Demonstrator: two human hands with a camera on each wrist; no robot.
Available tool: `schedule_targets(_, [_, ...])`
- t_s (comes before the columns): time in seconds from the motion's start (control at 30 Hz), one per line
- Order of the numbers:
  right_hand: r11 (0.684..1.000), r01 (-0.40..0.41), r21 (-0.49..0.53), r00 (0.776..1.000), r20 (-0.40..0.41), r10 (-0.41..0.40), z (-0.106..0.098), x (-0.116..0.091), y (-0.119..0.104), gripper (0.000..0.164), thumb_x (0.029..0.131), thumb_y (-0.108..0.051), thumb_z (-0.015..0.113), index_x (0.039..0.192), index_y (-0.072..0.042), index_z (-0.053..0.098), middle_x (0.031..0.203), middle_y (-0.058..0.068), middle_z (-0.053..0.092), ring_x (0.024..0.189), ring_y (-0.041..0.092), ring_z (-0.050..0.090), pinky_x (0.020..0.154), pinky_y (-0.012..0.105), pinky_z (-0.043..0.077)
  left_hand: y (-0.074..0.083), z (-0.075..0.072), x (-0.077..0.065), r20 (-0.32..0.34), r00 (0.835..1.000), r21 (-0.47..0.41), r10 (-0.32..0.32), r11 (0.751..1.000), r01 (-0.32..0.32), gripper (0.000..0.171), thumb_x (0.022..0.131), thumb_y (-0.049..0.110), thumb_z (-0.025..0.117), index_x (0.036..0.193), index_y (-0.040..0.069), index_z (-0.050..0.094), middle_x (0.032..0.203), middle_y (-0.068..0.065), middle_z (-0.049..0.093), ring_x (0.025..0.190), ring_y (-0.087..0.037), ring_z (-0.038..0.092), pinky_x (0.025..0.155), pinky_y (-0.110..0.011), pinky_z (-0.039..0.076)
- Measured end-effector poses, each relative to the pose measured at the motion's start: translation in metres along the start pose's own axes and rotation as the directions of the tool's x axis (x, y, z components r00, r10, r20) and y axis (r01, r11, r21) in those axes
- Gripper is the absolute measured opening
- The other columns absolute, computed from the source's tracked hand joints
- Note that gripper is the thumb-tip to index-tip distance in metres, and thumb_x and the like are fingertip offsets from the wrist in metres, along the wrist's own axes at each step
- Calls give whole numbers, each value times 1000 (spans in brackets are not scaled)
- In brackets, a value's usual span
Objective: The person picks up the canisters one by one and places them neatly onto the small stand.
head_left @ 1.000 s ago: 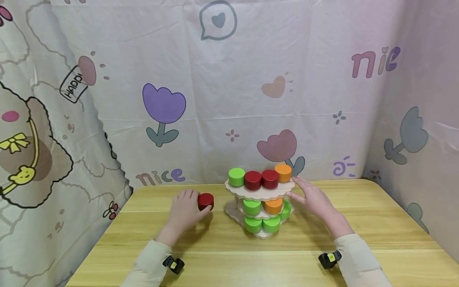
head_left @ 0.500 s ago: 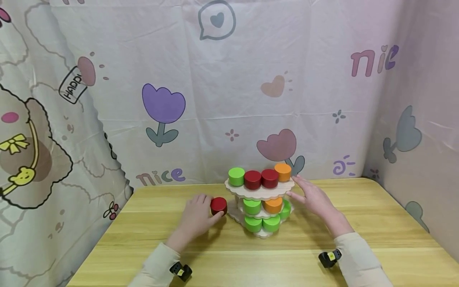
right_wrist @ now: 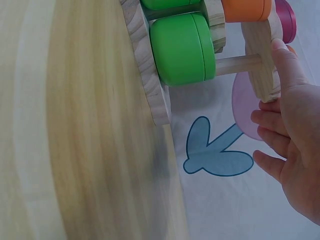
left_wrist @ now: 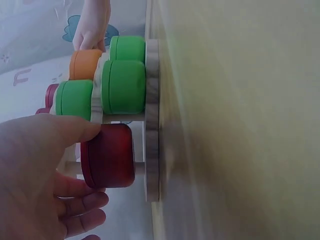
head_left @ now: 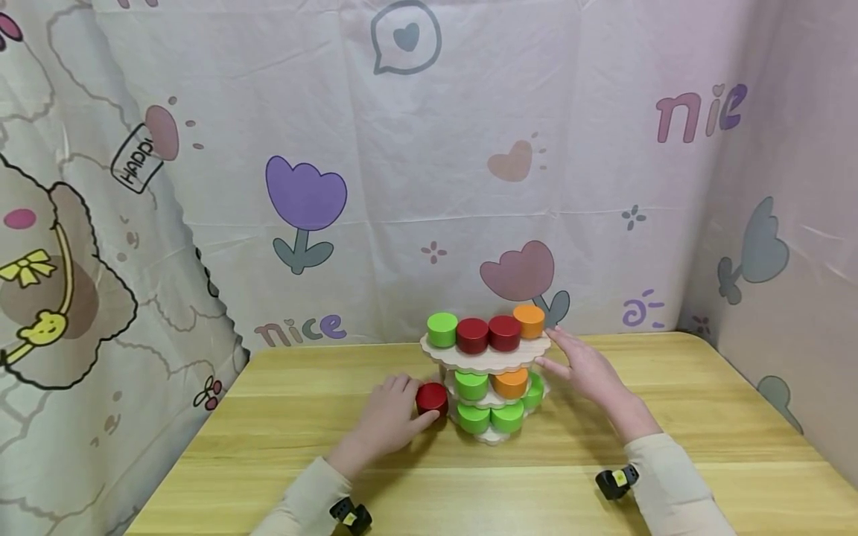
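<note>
A tiered wooden stand [head_left: 492, 362] with scalloped boards carries cylindrical blocks. My left hand [head_left: 395, 417] grips a red cylinder block [head_left: 432, 400] between thumb and fingers, at the stand's left side. In the left wrist view, this red block [left_wrist: 109, 156] is close over the bottom board [left_wrist: 152, 175], in front of a wooden post. Green blocks [left_wrist: 123, 87] sit beside it. My right hand [head_left: 590, 374] holds the top board's right rim, thumb near the front, fingers behind. In the right wrist view, its thumb lies on the board's edge [right_wrist: 262, 75].
On the top board stand a green block [head_left: 442, 330], two red blocks [head_left: 472, 336] and an orange block [head_left: 529, 321]. Lower boards hold several green blocks [head_left: 507, 418] and another orange one [head_left: 511, 383]. The wooden table [head_left: 536, 491] ends at a patterned cloth backdrop [head_left: 415, 164].
My left hand has moved right and toward me, carrying the red block from the table's left side up to the stand. The right hand and the stand have stayed in place.
</note>
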State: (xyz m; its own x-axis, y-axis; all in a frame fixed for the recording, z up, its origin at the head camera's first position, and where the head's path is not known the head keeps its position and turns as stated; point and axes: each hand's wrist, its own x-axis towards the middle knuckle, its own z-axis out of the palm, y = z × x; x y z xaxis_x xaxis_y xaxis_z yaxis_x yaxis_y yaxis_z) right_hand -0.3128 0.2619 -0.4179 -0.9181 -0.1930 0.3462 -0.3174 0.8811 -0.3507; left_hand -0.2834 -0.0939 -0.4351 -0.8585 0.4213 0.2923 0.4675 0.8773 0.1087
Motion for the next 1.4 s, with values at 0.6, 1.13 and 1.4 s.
schedule_targets(0.6, [1000, 1, -1, 1000, 2, -1, -1, -2, -3, 73, 94, -51, 56, 146, -2, 41, 151, 25, 36, 136, 48, 39, 108, 62, 33, 11, 10, 8, 43, 999, -19, 10, 1000, -9, 62, 91, 49, 62, 136, 8, 52, 112, -7, 59, 103, -23, 53, 83, -40, 46])
schedule_targets(1.13, [1000, 5, 4, 1000, -2, -5, 0, -2, -1, 73, 94, -51, 56, 145, -2, 41, 151, 26, 36, 136, 48, 38, 107, 63, 33, 8, -6, 8, 75, 995, 15, -65, 998, 64, 50, 85, 51, 68, 109, 8, 64, 101, -7, 59, 101, -26, 54, 82, -44, 43])
schedule_targets(1.4, [1000, 7, 3, 1000, -7, -7, 0, -2, 0, 73, 94, -52, 55, 146, -2, 40, 151, 26, 36, 136, 48, 38, 107, 63, 33, 6, -15, 6, 134, 991, 91, 16, 995, -28, 30, 85, 47, 69, 71, 23, 57, 82, 1, 55, 82, -20, 50, 72, -38, 37])
